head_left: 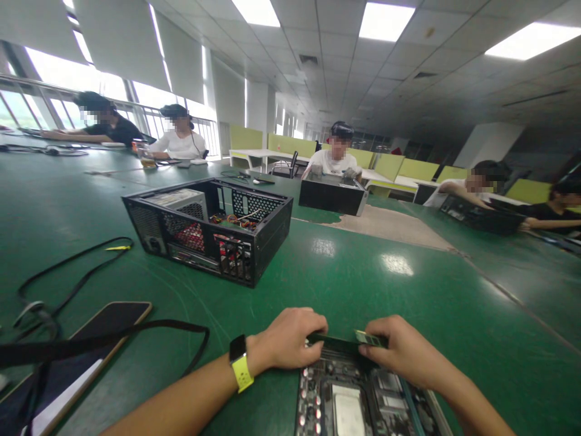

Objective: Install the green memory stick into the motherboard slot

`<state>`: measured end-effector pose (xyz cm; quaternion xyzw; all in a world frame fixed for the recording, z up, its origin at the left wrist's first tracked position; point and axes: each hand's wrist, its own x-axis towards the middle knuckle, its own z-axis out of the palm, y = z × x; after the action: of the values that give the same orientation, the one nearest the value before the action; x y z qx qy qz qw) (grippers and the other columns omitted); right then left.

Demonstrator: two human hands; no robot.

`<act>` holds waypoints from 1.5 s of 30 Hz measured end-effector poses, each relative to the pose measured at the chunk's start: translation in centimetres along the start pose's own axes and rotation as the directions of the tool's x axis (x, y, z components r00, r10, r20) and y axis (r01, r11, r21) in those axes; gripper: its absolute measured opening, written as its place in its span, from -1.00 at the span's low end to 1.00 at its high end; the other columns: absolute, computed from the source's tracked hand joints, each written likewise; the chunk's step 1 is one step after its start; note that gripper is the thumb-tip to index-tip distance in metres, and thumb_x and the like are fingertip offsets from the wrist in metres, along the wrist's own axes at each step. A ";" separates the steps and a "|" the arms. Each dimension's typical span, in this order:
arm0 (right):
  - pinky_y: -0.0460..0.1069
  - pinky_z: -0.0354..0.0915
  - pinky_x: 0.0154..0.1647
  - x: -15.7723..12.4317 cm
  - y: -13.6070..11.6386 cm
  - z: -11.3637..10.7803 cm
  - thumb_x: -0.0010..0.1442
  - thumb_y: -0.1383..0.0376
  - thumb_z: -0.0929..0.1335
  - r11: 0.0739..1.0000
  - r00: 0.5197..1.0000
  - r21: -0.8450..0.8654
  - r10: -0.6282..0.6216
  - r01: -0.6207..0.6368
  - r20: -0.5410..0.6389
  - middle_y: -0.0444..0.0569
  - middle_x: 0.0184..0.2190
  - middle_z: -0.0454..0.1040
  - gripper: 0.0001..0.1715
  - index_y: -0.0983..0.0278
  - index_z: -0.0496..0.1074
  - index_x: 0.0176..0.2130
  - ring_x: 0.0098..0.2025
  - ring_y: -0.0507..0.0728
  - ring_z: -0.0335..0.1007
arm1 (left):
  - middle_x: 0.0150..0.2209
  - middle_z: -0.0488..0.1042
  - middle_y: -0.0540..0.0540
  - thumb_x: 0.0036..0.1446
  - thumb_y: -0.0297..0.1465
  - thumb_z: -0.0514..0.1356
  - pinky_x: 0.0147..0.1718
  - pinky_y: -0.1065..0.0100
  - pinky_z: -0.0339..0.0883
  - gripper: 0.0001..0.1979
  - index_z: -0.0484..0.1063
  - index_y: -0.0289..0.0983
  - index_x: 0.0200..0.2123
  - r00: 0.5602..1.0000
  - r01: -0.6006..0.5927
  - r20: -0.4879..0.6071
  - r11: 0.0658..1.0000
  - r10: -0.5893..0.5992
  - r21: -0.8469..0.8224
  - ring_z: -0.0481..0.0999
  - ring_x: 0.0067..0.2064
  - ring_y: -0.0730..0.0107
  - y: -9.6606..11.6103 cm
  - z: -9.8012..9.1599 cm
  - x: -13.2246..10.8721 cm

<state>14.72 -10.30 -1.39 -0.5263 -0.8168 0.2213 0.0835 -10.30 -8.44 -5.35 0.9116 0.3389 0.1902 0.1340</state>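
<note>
**Pinching small green card (368, 338) at motherboard (361, 378) far edge**

Right hand (403, 351) gripped the card, thumb against fingers, near one end; probably to spare the rest of it from handling. Left hand (290, 336) curled at the far-left corner, likely bracing; can't tell if it gripped or only pressed. Motherboard lay on the green table (340, 278), close to the body, presumably for reach and sightline. PC case (272, 248) sat farther back, left, presumably for elbow room. Black cable (77, 278) lay left of it.
</note>
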 end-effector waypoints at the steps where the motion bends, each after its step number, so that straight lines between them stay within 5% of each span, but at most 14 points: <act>1: -0.08 0.05 -0.45 0.0 -0.1 0.0 0.10 0.24 0.33 1.000 1.000 0.002 -0.001 0.001 -0.001 -0.17 -0.55 0.42 -0.80 0.27 0.45 -0.49 -0.46 0.01 0.27 | -0.40 0.43 0.02 0.00 -0.42 0.16 -0.37 0.42 0.15 -0.90 0.34 -0.21 -0.33 1.000 0.000 -0.002 1.000 0.000 -0.002 0.38 -0.34 0.39 0.0 0.0 0.0; 8: -0.07 0.08 -0.42 0.0 0.2 0.1 0.06 0.25 0.34 1.000 1.000 -0.001 0.014 -0.014 0.009 -0.14 -0.52 0.46 -0.83 0.26 0.49 -0.46 -0.44 0.03 0.29 | -0.41 0.43 0.02 -0.09 -0.45 0.14 -0.38 0.42 0.15 -0.85 0.33 -0.21 -0.35 1.000 0.012 0.001 1.000 -0.012 -0.029 0.36 -0.36 0.39 0.1 -0.1 0.0; 15: -0.08 0.08 -0.43 0.0 -0.1 -0.2 0.04 0.26 0.34 1.000 1.000 0.017 0.015 -0.015 0.017 -0.13 -0.51 0.48 -0.84 0.27 0.50 -0.45 -0.43 0.04 0.31 | -0.40 0.44 0.02 0.05 -0.35 0.16 -0.35 0.43 0.16 -0.91 0.36 -0.22 -0.35 0.998 0.068 -0.008 0.994 -0.069 -0.082 0.38 -0.34 0.40 0.3 -0.4 0.0; 21: -0.07 0.12 -0.41 -0.2 -0.3 -0.3 0.05 0.23 0.37 0.998 1.000 0.061 -0.003 0.002 0.015 -0.14 -0.46 0.51 -0.84 0.23 0.54 -0.37 -0.41 0.06 0.35 | -0.41 0.44 0.01 0.14 -0.18 0.16 -0.39 0.45 0.16 -0.76 0.40 -0.25 -0.36 0.994 0.105 -0.021 0.974 -0.112 -0.198 0.38 -0.38 0.44 0.2 -0.1 0.2; 34: -0.07 0.13 -0.38 -0.1 -0.5 -0.2 0.09 0.32 0.31 1.000 0.999 0.004 -0.026 0.026 -0.031 -0.12 -0.47 0.52 -0.83 0.24 0.50 -0.44 -0.39 0.06 0.38 | -0.43 0.49 -0.02 0.18 -0.25 0.16 -0.35 0.45 0.18 -0.76 0.48 -0.31 -0.38 0.991 0.123 -0.011 0.949 -0.132 -0.290 0.41 -0.38 0.46 -0.2 0.2 0.4; 45: -0.05 0.13 -0.36 0.0 -0.1 -0.1 0.01 0.32 0.33 0.999 1.000 -0.041 -0.007 0.006 -0.021 -0.12 -0.44 0.53 -0.86 0.22 0.51 -0.42 -0.38 0.08 0.37 | -0.40 0.51 -0.02 0.09 -0.32 0.23 -0.32 0.44 0.20 -0.87 0.47 -0.28 -0.38 0.995 0.083 -0.030 0.976 -0.090 -0.201 0.43 -0.33 0.41 -0.2 0.2 0.2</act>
<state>14.61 -10.32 -1.27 -0.5276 -0.8219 0.1987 0.0818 -10.15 -8.19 -5.55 0.8741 0.3599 0.2349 0.2264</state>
